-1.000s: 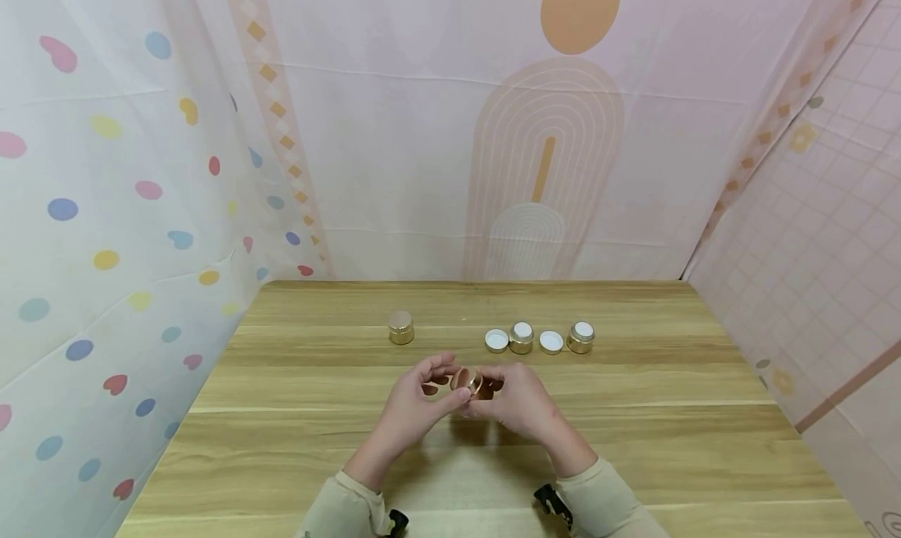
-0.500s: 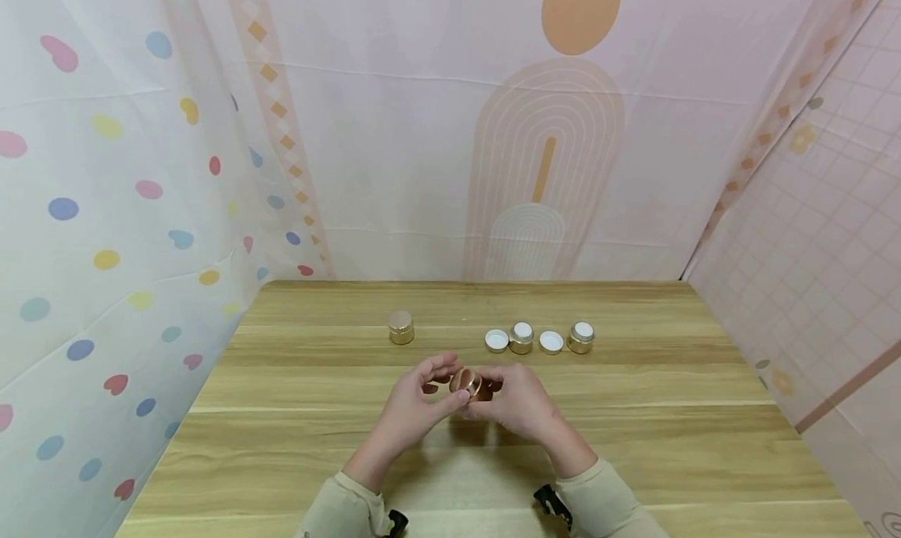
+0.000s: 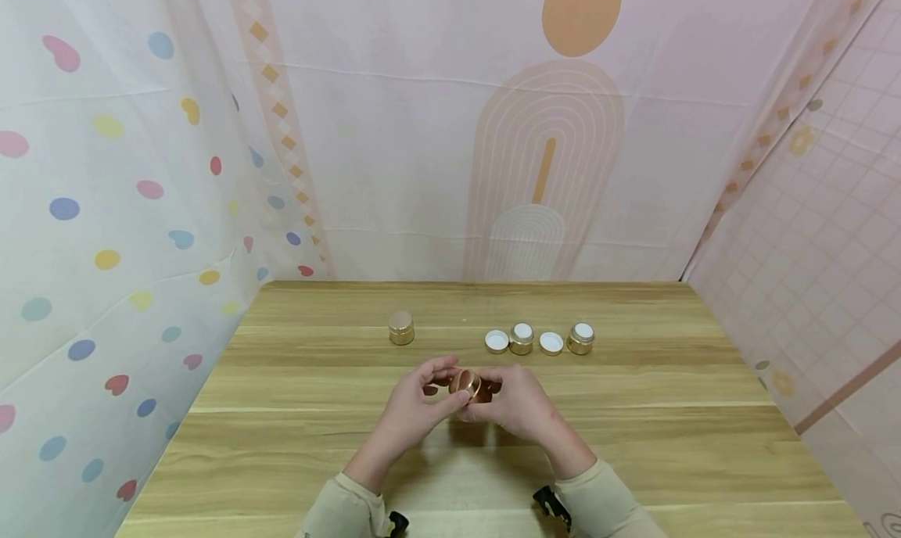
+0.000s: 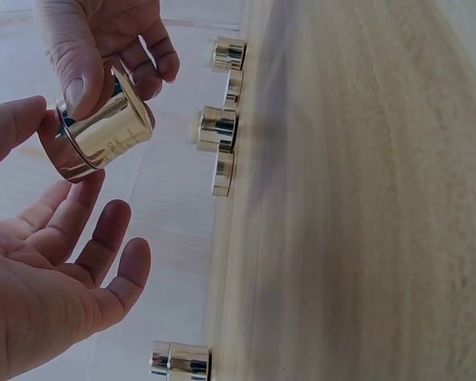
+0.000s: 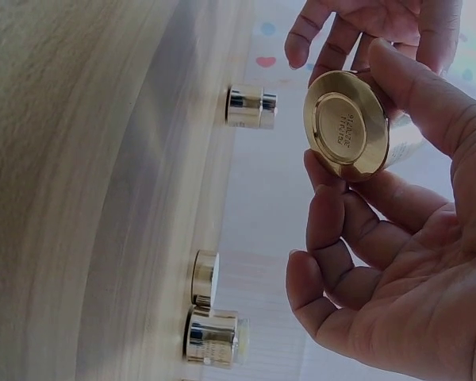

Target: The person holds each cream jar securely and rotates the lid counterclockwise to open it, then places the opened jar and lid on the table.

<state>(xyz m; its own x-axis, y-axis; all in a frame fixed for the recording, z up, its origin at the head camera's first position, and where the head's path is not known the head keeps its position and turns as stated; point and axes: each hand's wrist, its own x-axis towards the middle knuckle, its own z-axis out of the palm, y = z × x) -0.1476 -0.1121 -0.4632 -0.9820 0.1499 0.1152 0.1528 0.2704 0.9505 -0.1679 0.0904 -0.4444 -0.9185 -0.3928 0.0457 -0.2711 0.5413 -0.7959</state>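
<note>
A shiny gold cosmetic jar (image 3: 467, 384) is held up above the table between both hands, tilted on its side. My left hand (image 3: 415, 401) pinches the lid end with thumb and fingertips; its other fingers spread loosely in the left wrist view. Opposite it, my right hand (image 3: 522, 401) grips the jar's body (image 4: 115, 135) between thumb and fingers. The lid looks seated on the body. In the right wrist view the jar's round base (image 5: 339, 131) faces the camera, with small dark print on it.
Behind the hands stands a closed gold jar (image 3: 401, 330) at left. To the right, two open jars (image 3: 521, 342) (image 3: 581, 341) with white tops alternate with two upturned lids (image 3: 496, 341) (image 3: 551, 342). Patterned curtains (image 3: 394, 170) border the wooden table (image 3: 281, 413).
The held jar has shifted very slightly left and turned a little between the fingers. Both hands stay almost in place, and the jars and lids on the table have not moved.
</note>
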